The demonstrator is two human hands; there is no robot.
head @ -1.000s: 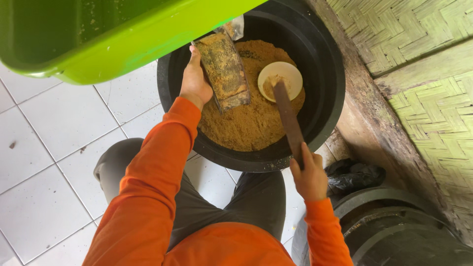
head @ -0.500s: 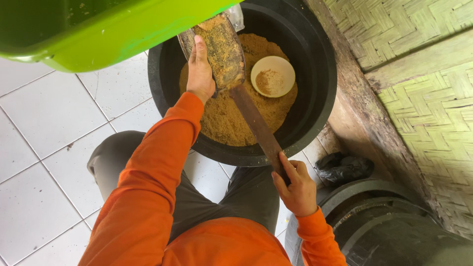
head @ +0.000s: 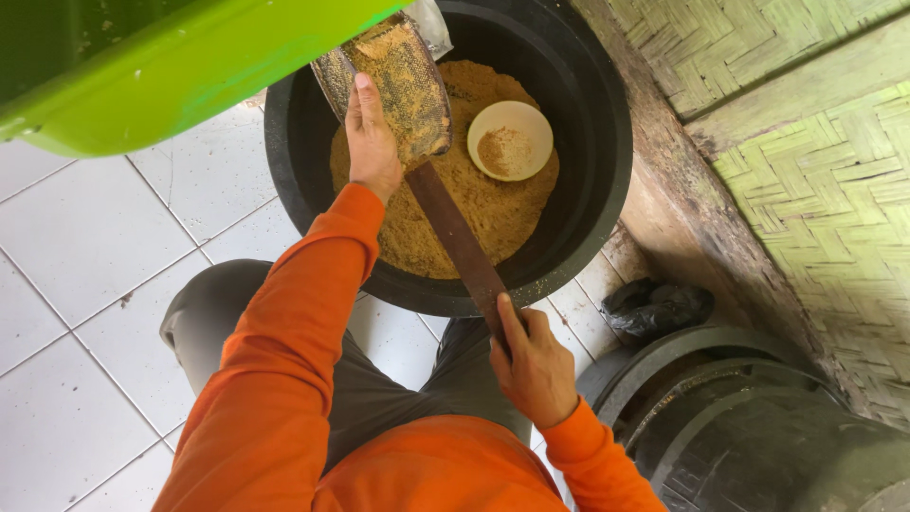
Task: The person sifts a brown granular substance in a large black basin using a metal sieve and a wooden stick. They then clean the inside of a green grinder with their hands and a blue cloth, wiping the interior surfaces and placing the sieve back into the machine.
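A large black tub (head: 607,190) holds yellow-brown grainy meal (head: 474,218), and a small cream bowl (head: 510,140) with a little of the powder lies on it. I hold a long flat scoop over the tub. Its metal blade (head: 403,85) is heaped with the meal and tilted up under the rim of a bright green container (head: 142,66). My left hand (head: 370,137) grips the blade's left edge, fingers stretched along it. Around the end of the brown wooden handle (head: 455,237), at the tub's near rim, my right hand (head: 536,365) is closed.
White floor tiles (head: 85,237) lie to the left, under my knees. A woven bamboo wall (head: 806,142) on a rough ledge runs along the right. A crumpled black bag (head: 654,308) and stacked black tubs (head: 739,427) sit at the lower right.
The scoop has swung from lying across the meal near the bowl to pointing up at the green container, loaded. My right hand has drawn back towards my body along with the handle.
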